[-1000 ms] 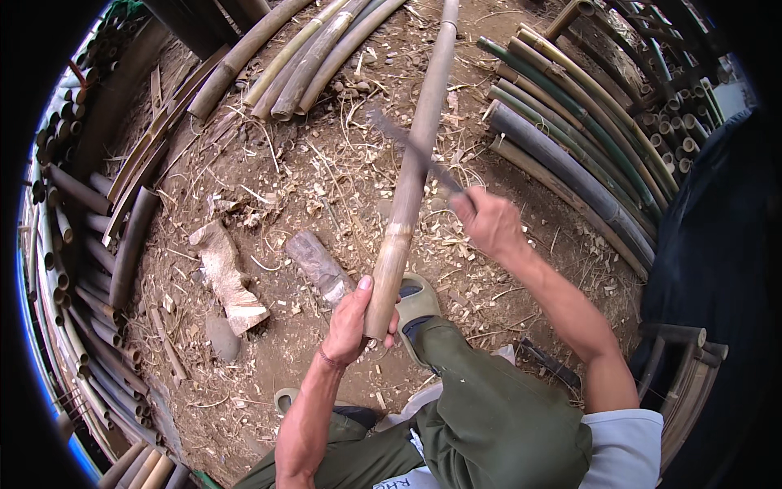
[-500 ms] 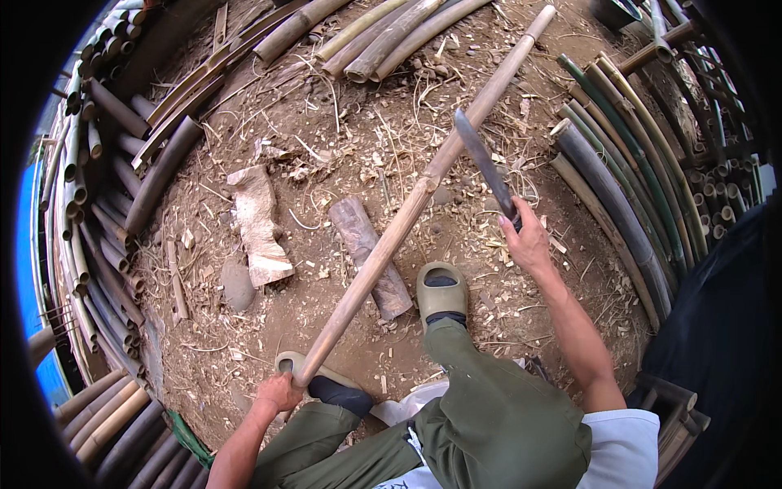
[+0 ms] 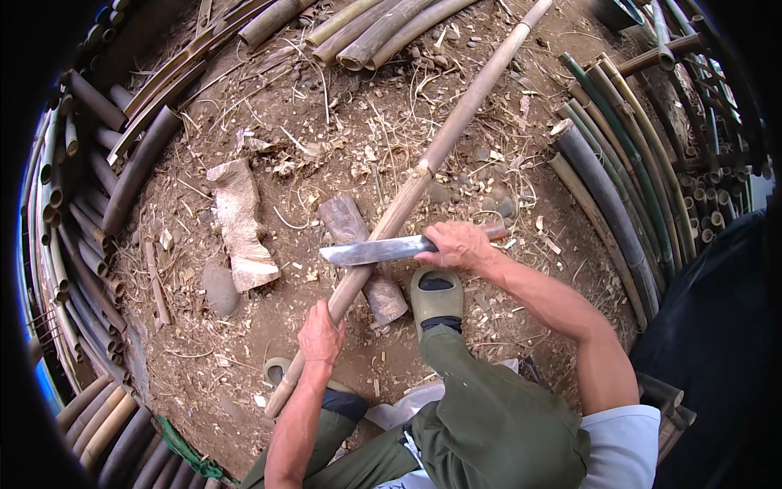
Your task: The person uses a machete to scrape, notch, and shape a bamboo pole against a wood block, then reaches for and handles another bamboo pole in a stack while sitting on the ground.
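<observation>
A long bamboo pole [image 3: 464, 112] slants from near my feet to the far right, its lower part passing over a short log [image 3: 384, 298] on the ground. My left hand [image 3: 321, 334] is closed around the pole below the log. In my right hand [image 3: 461, 246] is a machete [image 3: 375, 251], gripped where the blade meets the handle; the handle's end sticks out to the right. The blade lies crosswise over the pole, tip to the left. Whether its edge touches the pole, I cannot tell.
A rough chunk of wood [image 3: 241, 222] and a round stone [image 3: 221, 288] lie to the left. Bamboo poles are stacked at left [image 3: 140, 173], far side [image 3: 391, 37] and right [image 3: 607, 196]. Chips litter the dirt. My sandalled foot [image 3: 437, 295] is beside the log.
The machete has swung down and left, from beside the pole to across it, now level. My left hand has slid up from the pole's near end.
</observation>
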A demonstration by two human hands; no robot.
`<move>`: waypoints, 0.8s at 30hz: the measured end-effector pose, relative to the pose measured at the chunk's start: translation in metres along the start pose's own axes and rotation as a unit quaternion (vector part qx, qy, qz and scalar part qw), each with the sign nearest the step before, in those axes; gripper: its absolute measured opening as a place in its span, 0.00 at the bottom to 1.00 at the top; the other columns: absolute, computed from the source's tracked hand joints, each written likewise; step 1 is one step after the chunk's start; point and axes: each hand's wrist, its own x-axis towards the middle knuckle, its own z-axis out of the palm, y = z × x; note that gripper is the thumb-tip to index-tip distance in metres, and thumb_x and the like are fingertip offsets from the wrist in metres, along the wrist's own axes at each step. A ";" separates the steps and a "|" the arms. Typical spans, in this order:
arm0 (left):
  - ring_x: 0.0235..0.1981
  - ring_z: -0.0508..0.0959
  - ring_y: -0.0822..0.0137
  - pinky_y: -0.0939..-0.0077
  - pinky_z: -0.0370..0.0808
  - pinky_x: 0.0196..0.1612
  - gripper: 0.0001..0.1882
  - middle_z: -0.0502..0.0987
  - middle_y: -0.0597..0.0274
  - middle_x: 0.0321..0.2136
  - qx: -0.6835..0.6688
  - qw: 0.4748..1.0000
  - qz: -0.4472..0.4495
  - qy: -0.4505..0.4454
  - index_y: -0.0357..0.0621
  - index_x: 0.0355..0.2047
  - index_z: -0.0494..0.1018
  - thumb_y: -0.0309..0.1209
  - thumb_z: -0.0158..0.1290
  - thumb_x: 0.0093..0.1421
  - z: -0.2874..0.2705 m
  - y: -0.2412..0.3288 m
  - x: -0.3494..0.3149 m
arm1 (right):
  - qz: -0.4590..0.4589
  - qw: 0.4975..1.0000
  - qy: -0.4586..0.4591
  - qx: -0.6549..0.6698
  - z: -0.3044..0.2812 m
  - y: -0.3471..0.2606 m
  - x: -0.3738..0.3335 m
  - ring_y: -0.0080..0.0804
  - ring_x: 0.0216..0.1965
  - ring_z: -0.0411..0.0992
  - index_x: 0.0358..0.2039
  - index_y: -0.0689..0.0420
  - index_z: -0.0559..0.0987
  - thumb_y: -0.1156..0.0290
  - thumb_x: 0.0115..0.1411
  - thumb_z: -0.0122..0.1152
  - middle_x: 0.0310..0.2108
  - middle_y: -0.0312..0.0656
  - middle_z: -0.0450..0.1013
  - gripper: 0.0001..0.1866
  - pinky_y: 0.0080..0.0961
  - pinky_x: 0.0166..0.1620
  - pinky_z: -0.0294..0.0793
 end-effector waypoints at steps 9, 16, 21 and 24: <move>0.38 0.80 0.47 0.54 0.78 0.40 0.25 0.76 0.52 0.38 -0.004 1.000 0.008 0.014 0.46 0.48 0.67 0.33 0.65 0.52 -0.005 0.007 0.003 | 0.008 1.000 -0.025 0.013 -0.004 0.025 0.001 0.37 0.22 0.75 0.32 0.54 0.73 0.32 0.65 0.40 0.22 0.40 0.74 0.34 0.37 0.22 0.75; 0.38 0.80 0.47 0.55 0.78 0.39 0.24 0.77 0.51 0.37 0.008 1.000 -0.005 -0.004 0.45 0.46 0.67 0.32 0.64 0.52 -0.004 0.013 0.012 | 0.164 0.982 -0.062 0.063 -0.027 0.010 0.014 0.44 0.20 0.76 0.30 0.54 0.73 0.37 0.66 0.48 0.22 0.46 0.76 0.29 0.42 0.23 0.76; 0.37 0.80 0.47 0.54 0.78 0.39 0.23 0.77 0.51 0.37 0.005 1.000 -0.001 -0.006 0.45 0.46 0.67 0.32 0.64 0.52 0.000 0.024 0.023 | 0.254 0.961 0.093 -0.056 -0.021 0.072 0.026 0.37 0.19 0.75 0.29 0.54 0.72 0.38 0.66 0.48 0.21 0.45 0.75 0.29 0.37 0.19 0.74; 0.37 0.81 0.47 0.54 0.78 0.38 0.24 0.77 0.52 0.37 0.000 1.000 0.003 0.007 0.46 0.46 0.66 0.33 0.65 0.52 -0.001 0.018 0.023 | 0.240 0.967 -0.031 0.079 -0.022 0.038 0.029 0.33 0.18 0.74 0.29 0.54 0.72 0.38 0.66 0.47 0.20 0.43 0.75 0.29 0.36 0.18 0.73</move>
